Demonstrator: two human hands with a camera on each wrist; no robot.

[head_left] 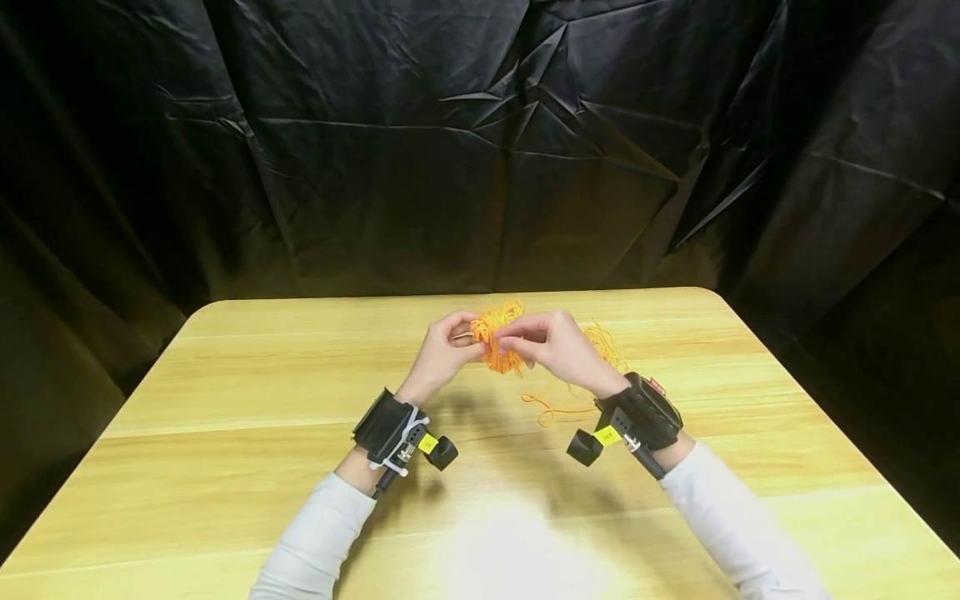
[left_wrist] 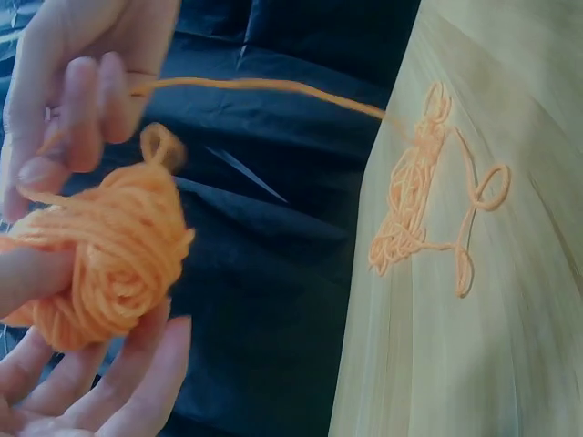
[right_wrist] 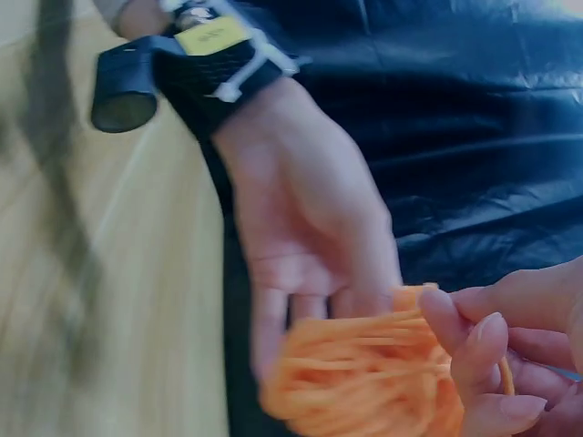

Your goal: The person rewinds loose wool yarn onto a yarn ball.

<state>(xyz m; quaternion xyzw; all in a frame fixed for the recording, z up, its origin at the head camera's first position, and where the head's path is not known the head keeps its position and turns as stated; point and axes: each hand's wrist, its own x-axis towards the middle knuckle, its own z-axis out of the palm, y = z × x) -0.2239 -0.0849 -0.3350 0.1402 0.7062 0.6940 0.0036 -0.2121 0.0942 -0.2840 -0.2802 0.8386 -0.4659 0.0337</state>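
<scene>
Winding looks partly done: left hand (head_left: pixel 442 354) grips a small yarn ball (head_left: pixel 498 337), right hand (head_left: pixel 553 343) pinches its strand, and a loose tangle (head_left: pixel 603 346) remains on the table (head_left: pixel 225 433).

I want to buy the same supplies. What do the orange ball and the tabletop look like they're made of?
Orange ball: soft matte yarn, probably wool or acrylic; fuzzy wound strands show, a loose tangle lies on the table. Tabletop: pale wood or wood-look laminate, smooth with slight sheen; grain lines and a light glare show.

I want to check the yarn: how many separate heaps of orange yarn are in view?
2: a wound ball held between left hand and right hand, and a loose tangle on the table; one strand joins them.
</scene>
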